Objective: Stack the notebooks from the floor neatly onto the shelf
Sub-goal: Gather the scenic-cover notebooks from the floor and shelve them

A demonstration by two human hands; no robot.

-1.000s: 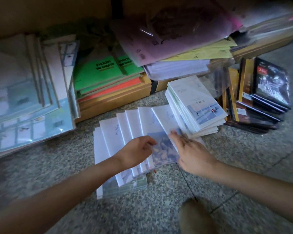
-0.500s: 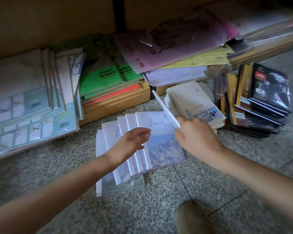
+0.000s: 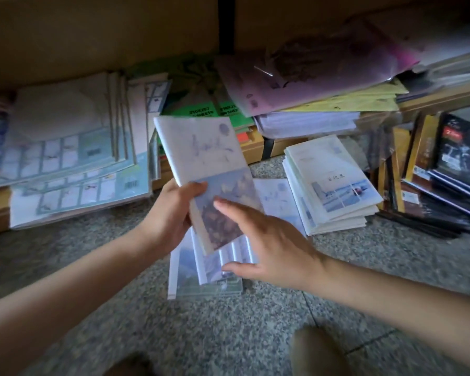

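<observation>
Above the fanned pile [image 3: 201,283], left hand [image 3: 171,215] is gripping the notebook [image 3: 201,150] just passed from right hand [image 3: 269,245], now hovering flat and empty; probably gathering more before shelving.

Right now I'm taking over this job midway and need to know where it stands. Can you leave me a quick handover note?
Left hand: holds a lifted notebook low on its left edge, thumb on the cover.
Right hand: open, fingers spread above the fanned notebooks on the floor.
A second notebook stack lies on the floor to the right, in front of the low shelf.
Done: one notebook picked up.
Left: set it on the shelf, then move the fanned ones and the stack up neatly.
</observation>
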